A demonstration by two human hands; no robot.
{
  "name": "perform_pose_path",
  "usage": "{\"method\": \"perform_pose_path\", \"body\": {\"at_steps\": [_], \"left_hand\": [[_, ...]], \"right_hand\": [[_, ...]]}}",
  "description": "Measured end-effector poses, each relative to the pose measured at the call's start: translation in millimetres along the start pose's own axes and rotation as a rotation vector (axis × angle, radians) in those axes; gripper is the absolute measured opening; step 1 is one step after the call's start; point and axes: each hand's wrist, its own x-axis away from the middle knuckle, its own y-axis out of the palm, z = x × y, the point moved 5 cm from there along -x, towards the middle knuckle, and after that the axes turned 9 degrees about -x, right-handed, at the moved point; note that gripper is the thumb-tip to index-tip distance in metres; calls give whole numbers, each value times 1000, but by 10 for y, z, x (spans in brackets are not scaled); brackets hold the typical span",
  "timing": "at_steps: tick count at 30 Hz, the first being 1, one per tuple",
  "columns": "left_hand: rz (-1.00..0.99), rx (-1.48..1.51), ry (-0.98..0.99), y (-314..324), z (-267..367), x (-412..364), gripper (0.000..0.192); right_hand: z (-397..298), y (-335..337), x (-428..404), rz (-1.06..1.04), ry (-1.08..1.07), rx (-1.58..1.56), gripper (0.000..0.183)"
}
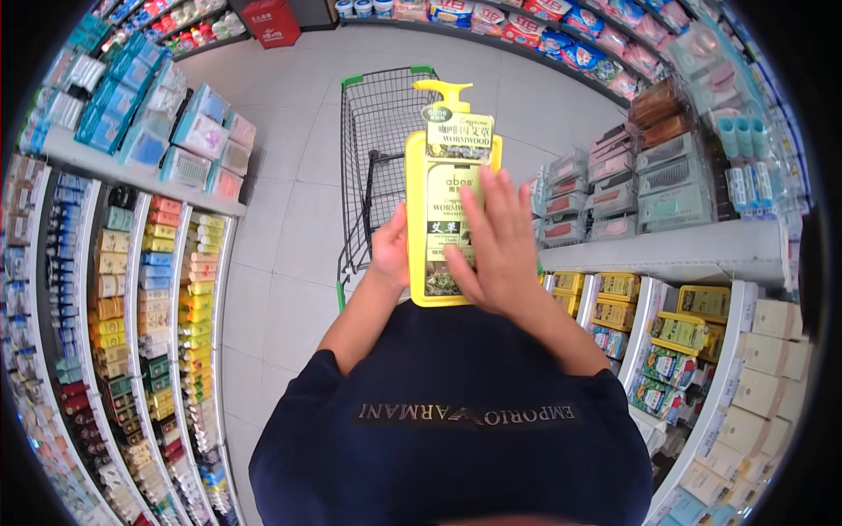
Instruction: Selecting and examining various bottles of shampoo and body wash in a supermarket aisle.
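A flat yellow pump bottle (414,217) with a printed label stands upright in front of my chest, its pump head at the top. Around its left edge my left hand (391,246) holds it, the thumb along the side and the other fingers hidden behind. My right hand (500,246) lies flat across the right part of the label, fingers stretched and slightly apart; whether the palm presses on the bottle is hard to tell. A small tag (459,137) bearing writing hangs below the pump.
Just beyond the bottle stands a wire shopping cart (368,105) with green corners. Stocked shelves (227,263) line the left side. On the right, a white shelf (710,253) carries boxed combs and brushes, with similar yellow packs (681,334) below. Bagged goods (526,29) fill the far shelf.
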Motion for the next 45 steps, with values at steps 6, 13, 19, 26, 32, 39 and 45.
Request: {"method": "perform_pose_path", "body": {"at_steps": [6,13,19,26,32,39,45], "left_hand": [[54,-190,-42,27,114,11,67],[26,-92,118,135,51,19,62],[53,-193,64,30,29,79,60],[303,-359,95,214,94,37,71],[243,-364,135,190,166,68,71],[146,-382,74,155,131,114,64],[28,-461,128,307,89,109,63]], "right_hand": [[-423,239,115,-259,-203,123,64],[-322,173,-261,-283,-271,78,69],[-64,-56,-457,-207,-156,163,71],[-93,-126,-138,-259,-156,27,64],[-93,-40,138,-218,-144,-288,58],[93,123,402,-68,-93,-759,68],[98,166,396,-159,124,-728,87]]}}
